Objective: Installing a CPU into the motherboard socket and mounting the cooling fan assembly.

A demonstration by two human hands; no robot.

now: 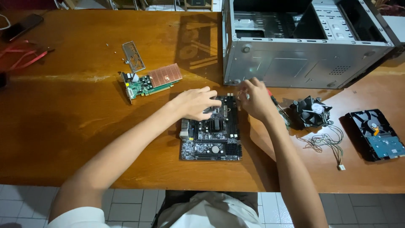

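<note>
A black motherboard (pixel 211 139) lies flat on the wooden table (pixel 76 118) in front of me. My left hand (pixel 195 102) rests on its upper part, fingers curled over the socket area. At the board's top right corner hovers my right hand (pixel 253 98), fingers pinched around something small that I cannot make out. Just right of that hand a screwdriver (pixel 276 104) with a red and black handle lies on the table.
An open metal computer case (pixel 303 46) stands at the back right. A green graphics card (pixel 151 82) with a copper heatsink and a metal back plate (pixel 133 55) lie to the left. A cooler fan (pixel 311 112), loose wires (pixel 325 141) and a hard drive (pixel 376 134) lie to the right. A phone (pixel 22 26) and red cables (pixel 21 57) are far left.
</note>
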